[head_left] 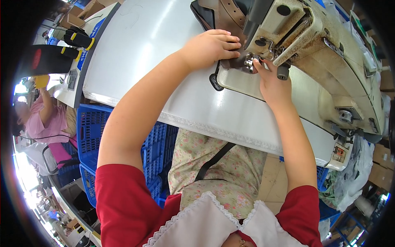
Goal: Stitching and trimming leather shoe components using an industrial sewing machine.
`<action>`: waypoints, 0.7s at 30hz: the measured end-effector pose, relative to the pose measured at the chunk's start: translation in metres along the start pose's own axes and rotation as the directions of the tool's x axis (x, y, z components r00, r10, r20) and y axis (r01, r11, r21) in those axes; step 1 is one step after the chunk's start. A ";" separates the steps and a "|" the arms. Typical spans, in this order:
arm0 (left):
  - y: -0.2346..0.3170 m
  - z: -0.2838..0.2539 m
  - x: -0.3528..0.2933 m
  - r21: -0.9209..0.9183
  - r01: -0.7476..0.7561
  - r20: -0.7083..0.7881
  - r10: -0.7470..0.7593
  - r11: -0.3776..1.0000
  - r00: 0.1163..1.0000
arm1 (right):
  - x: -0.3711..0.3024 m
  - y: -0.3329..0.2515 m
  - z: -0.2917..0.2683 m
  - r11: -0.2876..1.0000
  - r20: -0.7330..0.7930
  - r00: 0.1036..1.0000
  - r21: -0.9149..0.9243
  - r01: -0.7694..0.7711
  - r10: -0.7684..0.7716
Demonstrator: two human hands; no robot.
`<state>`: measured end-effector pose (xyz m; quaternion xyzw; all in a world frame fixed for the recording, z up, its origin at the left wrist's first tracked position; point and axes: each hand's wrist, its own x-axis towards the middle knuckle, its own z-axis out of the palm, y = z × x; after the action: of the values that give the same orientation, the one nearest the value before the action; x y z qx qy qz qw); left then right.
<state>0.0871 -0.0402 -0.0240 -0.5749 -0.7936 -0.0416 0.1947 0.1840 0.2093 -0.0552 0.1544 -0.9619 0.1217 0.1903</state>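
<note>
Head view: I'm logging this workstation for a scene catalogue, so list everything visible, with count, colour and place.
Sewing machine: one, cream and worn, upper right on the table.
Leather piece: one, brown and dark, under the machine's presser foot, running toward the top edge.
Table: one, white, across the upper middle.
Crates: at least two, blue plastic, lower left beside the table.
Dark pieces with yellow trim: a few, far left.
Co-worker: one, pink top, left edge.
Cardboard boxes: several, brown, right edge.
Left hand: one, flat on the leather.
Right hand: one, fingers at the presser foot.
</note>
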 end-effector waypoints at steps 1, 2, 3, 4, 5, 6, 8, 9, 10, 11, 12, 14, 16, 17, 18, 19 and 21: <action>0.000 0.000 0.001 0.004 -0.003 0.002 0.003 1.000 1.000 | 0.001 -0.001 -0.001 0.999 0.025 0.999 0.030 -0.046 0.045; 0.001 0.000 0.001 -0.005 -0.008 -0.001 0.008 1.000 1.000 | 0.001 -0.003 -0.001 0.998 0.019 0.999 0.032 -0.047 0.046; 0.000 0.000 0.001 -0.014 -0.010 -0.004 0.010 1.000 1.000 | 0.002 -0.006 -0.003 0.996 -0.066 0.998 0.086 -0.006 0.012; 0.000 0.000 0.001 -0.008 -0.018 -0.008 0.018 1.000 1.000 | 0.004 -0.008 -0.004 0.990 -0.153 0.988 0.135 0.038 -0.017; -0.001 -0.001 0.000 -0.003 -0.021 -0.008 0.021 1.000 1.000 | 0.005 -0.008 -0.003 0.990 -0.159 0.987 0.136 0.039 -0.017; -0.001 -0.001 0.000 0.005 -0.017 0.009 0.017 1.000 1.000 | 0.004 -0.007 -0.003 0.989 -0.170 0.985 0.133 0.066 -0.042; -0.001 -0.001 0.000 0.015 -0.020 0.022 0.019 1.000 1.000 | 0.003 -0.004 -0.001 0.988 -0.185 0.981 0.126 0.090 -0.065; -0.001 -0.001 0.000 -0.014 -0.018 -0.004 0.018 1.000 1.000 | 0.002 -0.002 0.000 0.990 -0.083 0.996 0.137 0.025 -0.014; -0.001 -0.002 0.000 -0.043 -0.016 -0.029 0.015 0.999 0.999 | 0.002 -0.001 0.001 0.989 0.020 0.999 0.141 -0.040 0.038; -0.002 -0.002 0.000 -0.041 -0.020 -0.031 0.019 0.999 0.999 | 0.001 0.000 0.001 0.989 0.016 0.999 0.139 -0.042 0.040; -0.002 -0.003 0.000 -0.044 -0.023 -0.019 0.022 0.999 1.000 | 0.001 -0.001 0.000 0.993 0.007 0.999 0.116 -0.037 0.036; 0.000 -0.005 0.002 -0.046 -0.027 -0.007 0.027 0.999 1.000 | 0.001 -0.002 -0.001 0.995 -0.004 0.999 0.091 -0.032 0.033; 0.001 -0.005 0.002 -0.052 -0.019 -0.028 0.017 0.998 0.999 | 0.001 -0.002 -0.002 0.991 -0.007 0.999 0.122 -0.047 0.048; 0.002 -0.005 0.002 -0.051 -0.019 -0.027 0.018 0.999 0.999 | 0.000 -0.003 -0.002 0.991 -0.008 0.999 0.122 -0.047 0.048; 0.002 -0.006 0.002 -0.037 -0.019 -0.016 0.018 0.999 1.000 | 0.001 -0.002 -0.002 0.992 -0.018 0.999 0.124 -0.038 0.041; 0.002 -0.006 0.002 -0.024 -0.018 -0.004 0.018 1.000 1.000 | 0.001 -0.002 -0.001 0.992 -0.027 0.999 0.125 -0.030 0.033; 0.002 -0.004 0.002 -0.040 -0.020 -0.016 0.020 0.999 1.000 | 0.001 -0.002 0.001 0.991 -0.015 0.998 0.124 -0.051 0.054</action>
<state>0.0898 -0.0389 -0.0196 -0.5863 -0.7853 -0.0599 0.1897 0.1831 0.2072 -0.0552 0.1394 -0.9544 0.1876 0.1859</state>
